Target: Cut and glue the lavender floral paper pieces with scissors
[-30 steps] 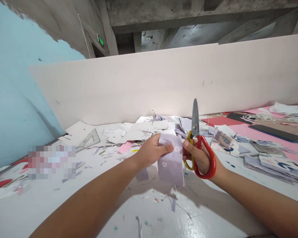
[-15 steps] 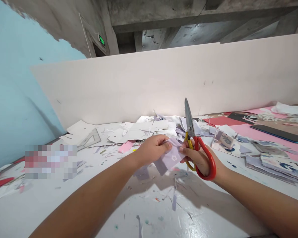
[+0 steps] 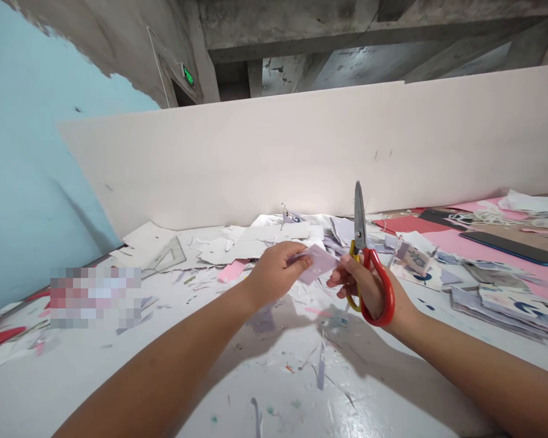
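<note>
There went the left hand [image 3: 276, 274], fingers pressed together, pinching a lilac paper scrap [image 3: 318, 264] against the thumb, its free edge reaching toward the right hand [image 3: 363, 286]. Those fingers curled through the red-and-yellow handles of the scissors [image 3: 359, 213], blades up, just beside the scrap. White tabletop [image 3: 274, 389] spread nearside under both wrists, dotted with shreds. Beyond lay a plastic set square [image 3: 167, 257], a pink sheet [image 3: 466, 243] and a dark phone [image 3: 516, 255]; a white board [image 3: 278, 152] stood along the far edge, a blue wall [image 3: 27, 152] at left.
</note>
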`<move>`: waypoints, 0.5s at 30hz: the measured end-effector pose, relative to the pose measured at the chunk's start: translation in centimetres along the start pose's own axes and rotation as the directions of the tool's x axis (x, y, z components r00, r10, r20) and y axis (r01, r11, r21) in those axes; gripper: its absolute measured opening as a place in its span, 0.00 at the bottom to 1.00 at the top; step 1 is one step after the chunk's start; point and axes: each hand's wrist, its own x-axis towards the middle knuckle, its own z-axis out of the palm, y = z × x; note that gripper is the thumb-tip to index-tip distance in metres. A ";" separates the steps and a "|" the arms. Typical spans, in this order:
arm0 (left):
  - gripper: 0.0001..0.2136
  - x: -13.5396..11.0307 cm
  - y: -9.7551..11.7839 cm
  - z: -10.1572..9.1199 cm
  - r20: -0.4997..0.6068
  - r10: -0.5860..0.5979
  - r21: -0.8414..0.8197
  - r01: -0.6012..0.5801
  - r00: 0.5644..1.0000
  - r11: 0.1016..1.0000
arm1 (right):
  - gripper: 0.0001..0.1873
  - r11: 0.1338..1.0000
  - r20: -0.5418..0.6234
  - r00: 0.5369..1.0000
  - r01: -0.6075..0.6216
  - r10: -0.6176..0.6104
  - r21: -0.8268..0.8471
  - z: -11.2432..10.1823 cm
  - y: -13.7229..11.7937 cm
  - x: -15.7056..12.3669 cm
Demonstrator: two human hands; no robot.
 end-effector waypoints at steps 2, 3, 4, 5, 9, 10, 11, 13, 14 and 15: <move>0.11 -0.2 0.2 0.1 -0.112 0.217 0.178 -0.195 0.970 0.964 | 0.21 0.986 0.033 0.994 -0.106 0.102 0.127 -0.1 0.1 0.2; 0.10 -0.3 0.1 0.3 -0.114 0.318 0.259 -0.281 0.941 0.924 | 0.21 0.970 0.064 0.984 -0.177 0.169 0.165 -0.1 0.1 0.3; 0.09 -0.5 0.1 0.4 -0.086 0.402 0.324 -0.356 0.912 0.876 | 0.20 0.949 0.113 0.965 -0.255 0.238 0.186 -0.1 0.1 0.4; 0.09 -0.7 0.0 0.6 -0.041 0.466 0.380 -0.417 0.884 0.826 | 0.18 0.926 0.175 0.940 -0.324 0.292 0.192 -0.1 0.0 0.4; 0.08 -1.1 -0.7 1.1 0.010 0.518 0.517 -0.448 0.856 0.730 | 0.12 0.895 0.343 0.891 -0.386 0.298 0.224 -0.3 -0.1 0.5; 0.10 -1.1 -0.8 1.1 -0.049 0.478 0.530 -0.383 0.877 0.757 | 0.12 0.899 0.335 0.904 -0.359 0.267 0.252 -0.3 -0.1 0.5; 0.14 -1.1 -0.9 1.1 -0.125 0.414 0.518 -0.297 0.902 0.802 | 0.12 0.901 0.312 0.920 -0.328 0.237 0.285 -0.4 -0.1 0.6; 0.19 -0.8 -1.1 1.1 -0.243 0.218 0.382 -0.114 0.945 0.917 | 0.13 0.901 0.234 0.952 -0.269 0.196 0.339 -0.5 -0.1 0.8; 0.18 -0.6 -1.2 1.1 -0.253 0.093 0.257 -0.026 0.963 0.966 | 0.14 0.902 0.189 0.965 -0.242 0.184 0.358 -0.5 0.0 0.9; 0.17 -0.5 -1.2 1.1 -0.225 -0.037 0.104 0.062 0.974 0.993 | 0.14 0.903 0.148 0.972 -0.223 0.180 0.368 -0.6 0.1 1.0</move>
